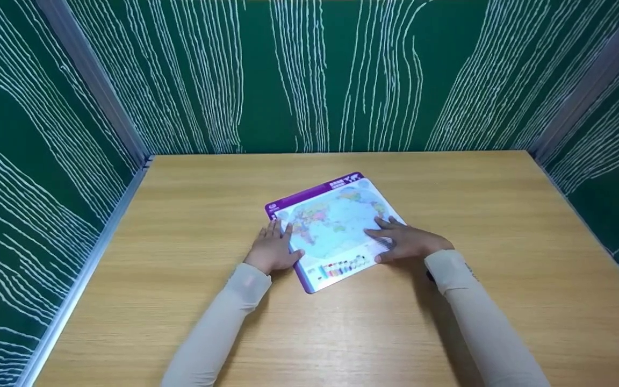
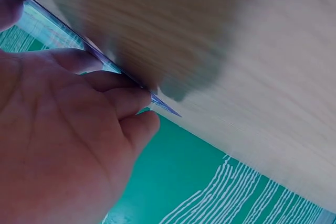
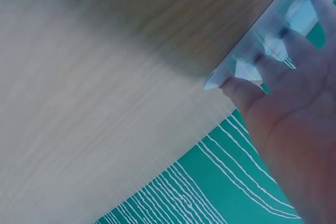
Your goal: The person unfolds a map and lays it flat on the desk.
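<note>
Two pale sleeves (image 1: 218, 328) come up from the bottom of the head view, nearest the lens, and lead to the hands. Beneath everything is the wooden table (image 1: 503, 226), walled on three sides by green panels (image 1: 342, 75) with white wavy lines. Near the table's middle, turned at an angle to its edges, lies the map board (image 1: 331, 220): a thin laminated world map with a purple border and a strip of small coloured marks along its near edge. It lies flat on the wood as far as the head view shows. The left hand (image 1: 273, 248) rests at the board's left edge with its fingers spread and fairly straight; in the left wrist view its fingertips (image 2: 134, 98) meet the thin edge, though blur hides whether they press down on it or hook under it. The right hand (image 1: 403, 240) lies flat on the board's right part, fingers splayed over the print, and the right wrist view shows fingertips (image 3: 241, 88) on the sheet close to a corner. Neither hand is clenched around anything, and they sit well apart, one at each side. My worry is slipping: the board looks slick and light, so uneven pressure from one side could slide or spin it across the smooth wood, and a lift from one edge alone could make it flex or flop.
</note>
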`<state>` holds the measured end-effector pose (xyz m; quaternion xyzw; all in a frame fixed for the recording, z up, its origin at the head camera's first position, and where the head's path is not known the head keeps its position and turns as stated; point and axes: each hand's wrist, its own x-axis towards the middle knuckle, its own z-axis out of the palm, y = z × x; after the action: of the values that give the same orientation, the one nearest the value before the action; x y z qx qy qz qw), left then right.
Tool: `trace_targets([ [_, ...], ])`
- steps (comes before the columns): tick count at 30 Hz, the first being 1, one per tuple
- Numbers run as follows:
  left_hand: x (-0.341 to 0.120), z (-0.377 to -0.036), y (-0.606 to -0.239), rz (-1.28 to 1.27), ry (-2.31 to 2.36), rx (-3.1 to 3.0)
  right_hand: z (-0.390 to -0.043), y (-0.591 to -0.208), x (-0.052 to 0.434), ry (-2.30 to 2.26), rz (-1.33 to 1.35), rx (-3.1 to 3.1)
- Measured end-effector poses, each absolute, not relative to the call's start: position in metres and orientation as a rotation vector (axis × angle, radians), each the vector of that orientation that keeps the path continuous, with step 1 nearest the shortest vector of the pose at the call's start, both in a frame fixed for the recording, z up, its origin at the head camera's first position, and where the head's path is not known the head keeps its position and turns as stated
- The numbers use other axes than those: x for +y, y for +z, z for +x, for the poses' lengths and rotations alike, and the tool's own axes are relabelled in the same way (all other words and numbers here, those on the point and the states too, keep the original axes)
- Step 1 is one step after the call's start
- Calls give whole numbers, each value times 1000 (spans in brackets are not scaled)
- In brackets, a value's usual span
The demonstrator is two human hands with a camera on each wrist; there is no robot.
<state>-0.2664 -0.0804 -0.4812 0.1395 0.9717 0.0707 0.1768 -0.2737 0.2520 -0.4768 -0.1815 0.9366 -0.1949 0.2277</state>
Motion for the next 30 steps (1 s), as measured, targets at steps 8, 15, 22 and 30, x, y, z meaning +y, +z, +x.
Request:
trace_targets([
  [8,-77,-265,-483,382,197,2745,-278,-478,256,-599,-494,2561],
  [15,-77,-266,-483,372,166,2744,-279,-482,257,-634,-472,2561],
  [22,-77,-263,-482,378,144,2754,-278,-482,256,-641,-460,2562],
  [30,-79,-264,-480,399,97,2773,-278,-483,255,-652,-497,2572],
])
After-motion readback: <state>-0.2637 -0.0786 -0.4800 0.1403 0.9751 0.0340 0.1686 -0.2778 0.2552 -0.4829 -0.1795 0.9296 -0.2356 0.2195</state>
